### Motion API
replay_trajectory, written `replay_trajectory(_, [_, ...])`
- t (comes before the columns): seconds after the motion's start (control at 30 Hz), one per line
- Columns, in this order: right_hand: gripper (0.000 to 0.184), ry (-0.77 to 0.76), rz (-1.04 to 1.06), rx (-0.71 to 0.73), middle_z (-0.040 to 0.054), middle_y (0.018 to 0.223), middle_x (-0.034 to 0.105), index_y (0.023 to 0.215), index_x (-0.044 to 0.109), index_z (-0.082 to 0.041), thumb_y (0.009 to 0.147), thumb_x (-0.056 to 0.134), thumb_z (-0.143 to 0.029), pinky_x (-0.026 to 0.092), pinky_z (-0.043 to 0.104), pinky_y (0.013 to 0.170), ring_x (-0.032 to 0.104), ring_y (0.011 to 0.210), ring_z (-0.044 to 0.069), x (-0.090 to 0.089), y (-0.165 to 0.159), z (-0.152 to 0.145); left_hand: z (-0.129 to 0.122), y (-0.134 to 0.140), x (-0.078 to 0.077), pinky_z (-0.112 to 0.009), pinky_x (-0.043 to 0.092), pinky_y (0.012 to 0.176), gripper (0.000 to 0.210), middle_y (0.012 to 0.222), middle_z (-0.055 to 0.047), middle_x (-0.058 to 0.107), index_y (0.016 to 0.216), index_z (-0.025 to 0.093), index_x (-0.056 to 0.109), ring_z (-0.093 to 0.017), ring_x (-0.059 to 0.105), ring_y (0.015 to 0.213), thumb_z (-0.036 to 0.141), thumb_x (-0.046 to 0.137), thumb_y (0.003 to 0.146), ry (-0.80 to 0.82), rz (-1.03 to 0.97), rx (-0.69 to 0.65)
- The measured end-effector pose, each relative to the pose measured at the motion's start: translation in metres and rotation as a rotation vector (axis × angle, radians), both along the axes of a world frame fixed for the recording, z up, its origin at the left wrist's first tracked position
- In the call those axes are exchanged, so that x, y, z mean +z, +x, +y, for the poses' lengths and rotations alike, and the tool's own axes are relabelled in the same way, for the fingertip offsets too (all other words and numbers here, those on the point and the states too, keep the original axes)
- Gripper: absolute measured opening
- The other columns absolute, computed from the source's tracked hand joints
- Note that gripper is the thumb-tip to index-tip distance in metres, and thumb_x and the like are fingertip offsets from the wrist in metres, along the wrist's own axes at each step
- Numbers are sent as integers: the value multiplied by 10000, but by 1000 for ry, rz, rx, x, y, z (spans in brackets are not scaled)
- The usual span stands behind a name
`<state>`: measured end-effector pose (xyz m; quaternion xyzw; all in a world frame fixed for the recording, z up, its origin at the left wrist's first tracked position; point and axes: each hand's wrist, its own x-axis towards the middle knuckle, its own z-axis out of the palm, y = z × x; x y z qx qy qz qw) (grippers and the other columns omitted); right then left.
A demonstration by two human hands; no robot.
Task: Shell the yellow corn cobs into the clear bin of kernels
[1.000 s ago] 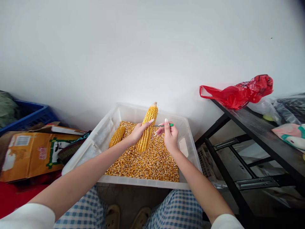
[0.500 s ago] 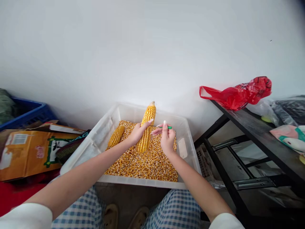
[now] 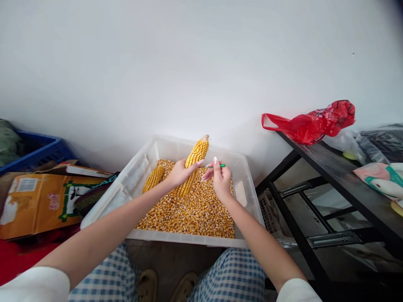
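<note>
My left hand (image 3: 181, 173) is closed around a yellow ear of corn (image 3: 197, 154), which leans with its top to the upper right. Right of the ear, my right hand (image 3: 221, 179) pinches a thin tool with a green handle (image 3: 222, 165); its thin tip points toward the cob, and I cannot tell whether it touches. Below both hands, loose corn kernels (image 3: 192, 216) fill the bottom of a translucent plastic bin (image 3: 208, 240). A second ear of corn (image 3: 153, 178) lies on the kernels at the left, partly behind my left forearm.
A black shelf frame (image 3: 333, 167) stands at the right, with a red plastic bag (image 3: 310, 126) on top. To the left are an orange cardboard box (image 3: 40, 205) and a blue crate (image 3: 37, 153). A white wall (image 3: 201, 63) rises behind the bin.
The ear in my left hand has tilted further, its top moving slightly right and its lower end slightly left. My right hand stays beside it with the green-handled tool.
</note>
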<state>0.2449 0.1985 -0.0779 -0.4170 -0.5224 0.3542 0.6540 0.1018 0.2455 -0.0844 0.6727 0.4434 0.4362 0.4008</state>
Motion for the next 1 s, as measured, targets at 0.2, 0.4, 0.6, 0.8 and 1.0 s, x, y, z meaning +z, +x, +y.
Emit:
replay_trajectory(0.2, [369,-104,47,9,-38,431,534,749,472,-165,814,427,-525,414,182,375,507,349,92,-5,9,11,1,-2,1,-242,371,550,422,640,-10,583,783,138,638,-179,512,603,534,609,642,77,118,-124])
replay_trajectory(0.4, [407,-154,116,5,-37,412,515,712,472,-160,796,441,-557,369,166,338,487,325,85,1,12,14,5,1,-3,-257,381,538,507,619,-25,580,750,117,611,-186,534,588,609,496,714,-149,-75,-114])
replay_trajectory(0.6, [376,-130,93,58,-30,450,544,743,491,-158,803,457,-528,415,186,372,522,367,96,3,6,9,-1,4,3,-278,425,599,561,682,-50,641,830,97,637,-210,578,637,627,518,691,-287,-216,-191])
replay_trajectory(0.8, [371,-66,105,-19,-27,464,552,760,485,-157,831,417,-515,412,183,391,532,384,94,4,5,5,0,4,4,-302,447,593,595,675,-66,657,904,89,643,-225,599,620,629,525,687,-388,-317,-220])
replay_trajectory(1.0, [337,-28,79,-22,-22,499,577,777,482,-165,847,409,-487,437,191,433,558,425,97,6,3,3,-1,4,6,-317,449,597,601,654,-64,652,909,90,642,-227,602,595,627,557,653,-396,-344,-197])
